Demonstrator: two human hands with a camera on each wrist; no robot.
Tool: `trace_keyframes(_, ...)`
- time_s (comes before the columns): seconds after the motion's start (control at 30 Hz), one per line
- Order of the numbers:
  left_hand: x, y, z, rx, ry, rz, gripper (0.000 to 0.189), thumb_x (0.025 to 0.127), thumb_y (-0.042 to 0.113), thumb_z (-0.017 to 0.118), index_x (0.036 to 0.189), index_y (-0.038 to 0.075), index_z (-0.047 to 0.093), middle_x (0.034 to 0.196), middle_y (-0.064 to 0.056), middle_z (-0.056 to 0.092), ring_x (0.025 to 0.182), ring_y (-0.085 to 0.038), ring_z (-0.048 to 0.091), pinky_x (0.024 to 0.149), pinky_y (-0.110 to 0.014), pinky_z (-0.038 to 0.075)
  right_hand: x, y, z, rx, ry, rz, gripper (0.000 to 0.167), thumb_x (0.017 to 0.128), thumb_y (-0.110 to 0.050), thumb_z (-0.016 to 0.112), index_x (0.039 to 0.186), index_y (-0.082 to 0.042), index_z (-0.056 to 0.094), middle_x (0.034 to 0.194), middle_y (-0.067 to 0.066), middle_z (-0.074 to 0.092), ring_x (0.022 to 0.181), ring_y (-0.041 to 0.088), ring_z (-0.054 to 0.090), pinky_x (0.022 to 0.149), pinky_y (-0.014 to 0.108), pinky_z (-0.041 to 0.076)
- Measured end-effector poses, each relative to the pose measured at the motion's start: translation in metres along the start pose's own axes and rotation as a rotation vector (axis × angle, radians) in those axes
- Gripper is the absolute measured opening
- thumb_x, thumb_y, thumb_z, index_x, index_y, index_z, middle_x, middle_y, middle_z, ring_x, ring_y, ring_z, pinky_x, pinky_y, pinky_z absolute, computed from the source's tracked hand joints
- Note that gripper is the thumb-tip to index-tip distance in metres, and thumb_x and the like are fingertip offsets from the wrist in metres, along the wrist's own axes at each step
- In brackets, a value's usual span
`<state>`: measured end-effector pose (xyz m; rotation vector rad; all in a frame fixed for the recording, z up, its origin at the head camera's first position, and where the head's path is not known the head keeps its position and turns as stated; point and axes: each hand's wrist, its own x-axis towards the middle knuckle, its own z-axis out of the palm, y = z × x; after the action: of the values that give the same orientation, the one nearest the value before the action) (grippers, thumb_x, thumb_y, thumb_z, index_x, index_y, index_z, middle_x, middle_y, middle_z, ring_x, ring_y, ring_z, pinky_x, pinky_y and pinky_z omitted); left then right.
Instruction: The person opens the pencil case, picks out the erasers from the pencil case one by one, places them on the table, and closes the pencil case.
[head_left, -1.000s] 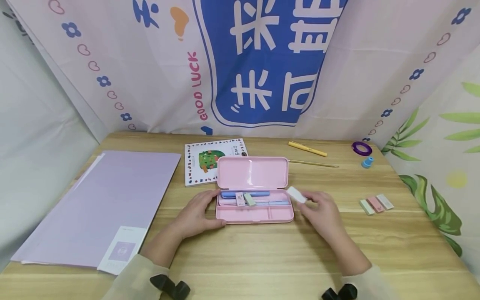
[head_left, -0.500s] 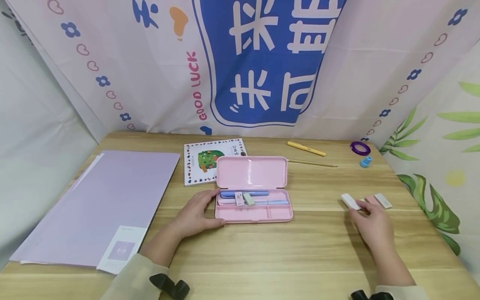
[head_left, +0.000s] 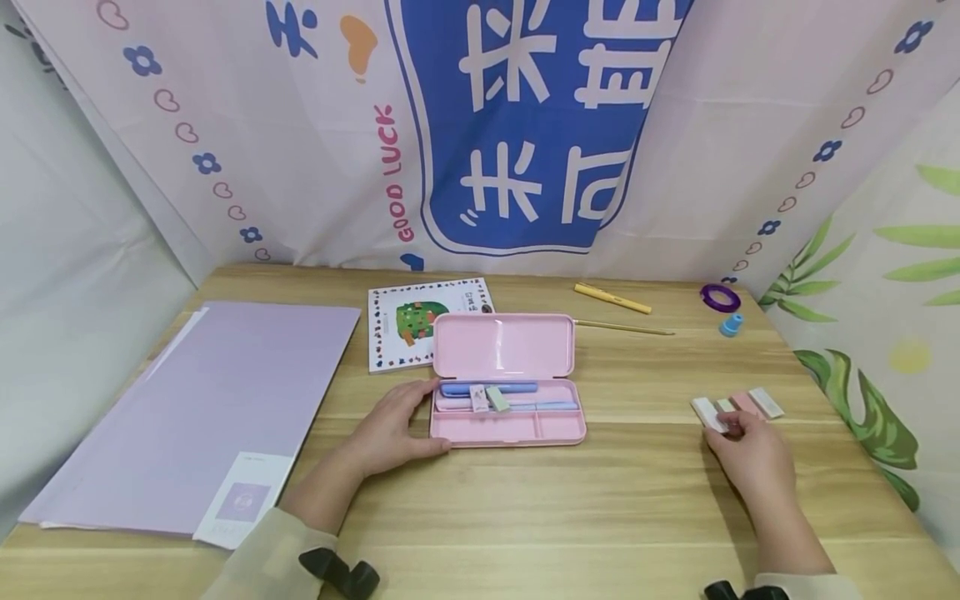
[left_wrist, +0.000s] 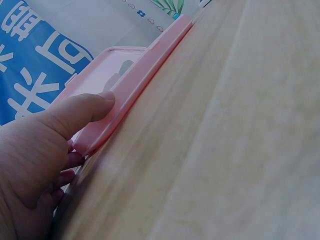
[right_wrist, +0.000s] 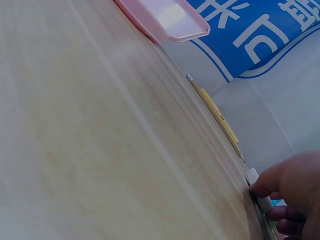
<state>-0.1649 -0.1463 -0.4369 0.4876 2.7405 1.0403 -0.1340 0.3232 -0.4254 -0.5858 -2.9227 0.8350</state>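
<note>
A pink pencil case [head_left: 486, 429] stands with its lid up in the middle of the table. My left hand [head_left: 390, 425] grips its left end, thumb at the front corner and fingers at the back. Inside lie a blue pen [head_left: 517, 387], a light blue pen [head_left: 551, 406], a small pink eraser [head_left: 478, 398] and a green eraser [head_left: 498, 398]. At the right, my right hand [head_left: 753, 454] pinches a white eraser [head_left: 707, 412] at the table surface. Beside it, in a row, sit another green eraser [head_left: 725, 406], a pink one and a pale one [head_left: 767, 402].
A lilac folder [head_left: 225, 400] with a white card lies on the left. Behind the case are a picture booklet [head_left: 397, 329], a yellow marker [head_left: 612, 298] and a pencil [head_left: 630, 327]. A purple ring [head_left: 720, 297] and a blue cone-shaped piece [head_left: 731, 324] lie at the back right.
My right hand has carried the white eraser from beside the pencil case rightward and lowered it to the left end of the eraser row. The left hand has stayed on the case.
</note>
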Motion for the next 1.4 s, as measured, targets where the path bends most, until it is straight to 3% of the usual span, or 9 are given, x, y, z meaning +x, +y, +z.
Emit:
trace_keyframes(0.33, 0.0, -0.001, 0.001, -0.003, 0.008, 0.011, 0.094, 0.076, 0.049, 0.079, 0.151, 0.011, 0.037, 0.154, -0.018, 0.038, 0.144, -0.039, 0.032, 0.118, -0.058, 0.027, -0.002, -0.003, -0.001, 0.002, 0.015, 0.01, 0.049, 0.095, -0.036, 0.059, 0.125, 0.002, 0.059, 0.125, 0.028, 0.057, 0.112, 0.043, 0.053, 0.089, 0.056, 0.043)
trace_keyframes(0.47, 0.0, -0.001, 0.001, -0.004, 0.01, 0.012, 0.094, 0.077, 0.049, 0.079, 0.151, 0.011, 0.037, 0.154, -0.018, 0.038, 0.144, -0.039, 0.032, 0.118, -0.058, 0.027, -0.006, -0.014, 0.004, 0.046, 0.057, -0.064, 0.049, 0.096, -0.038, 0.059, 0.125, 0.002, 0.061, 0.13, 0.029, 0.055, 0.12, 0.045, 0.049, 0.096, 0.058, 0.041)
trace_keyframes(0.8, 0.0, -0.002, 0.001, -0.004, 0.006, 0.014, 0.094, 0.077, 0.049, 0.079, 0.151, 0.011, 0.037, 0.154, -0.018, 0.038, 0.144, -0.039, 0.032, 0.118, -0.059, 0.027, -0.014, -0.077, 0.049, 0.15, 0.008, -0.392, 0.036, 0.091, -0.029, 0.069, 0.117, -0.002, 0.068, 0.12, 0.022, 0.064, 0.115, 0.039, 0.055, 0.101, 0.056, 0.043)
trace_keyframes(1.0, 0.0, -0.002, 0.001, -0.003, 0.006, 0.012, 0.094, 0.077, 0.05, 0.078, 0.152, 0.012, 0.036, 0.155, -0.017, 0.038, 0.145, -0.038, 0.032, 0.118, -0.058, 0.027, -0.026, -0.121, 0.081, 0.194, -0.03, -0.539, 0.029, 0.085, -0.021, 0.074, 0.11, -0.006, 0.072, 0.109, 0.014, 0.07, 0.11, 0.033, 0.058, 0.099, 0.051, 0.046)
trace_keyframes(1.2, 0.0, -0.001, 0.002, -0.003, 0.007, 0.009, 0.094, 0.077, 0.05, 0.078, 0.152, 0.013, 0.036, 0.155, -0.017, 0.038, 0.145, -0.038, 0.032, 0.118, -0.058, 0.027, -0.039, -0.154, 0.102, 0.21, -0.097, -0.6, 0.03, 0.082, -0.026, 0.078, 0.107, -0.009, 0.073, 0.108, 0.008, 0.07, 0.109, 0.027, 0.058, 0.096, 0.045, 0.049)
trace_keyframes(1.4, 0.0, -0.001, 0.001, -0.004, 0.013, 0.013, 0.093, 0.077, 0.049, 0.079, 0.151, 0.012, 0.037, 0.154, -0.017, 0.039, 0.144, -0.038, 0.032, 0.118, -0.058, 0.028, -0.046, -0.176, 0.116, 0.128, -0.134, -0.615, 0.042, 0.08, -0.039, 0.079, 0.11, -0.01, 0.073, 0.109, 0.006, 0.072, 0.108, 0.026, 0.06, 0.096, 0.042, 0.048)
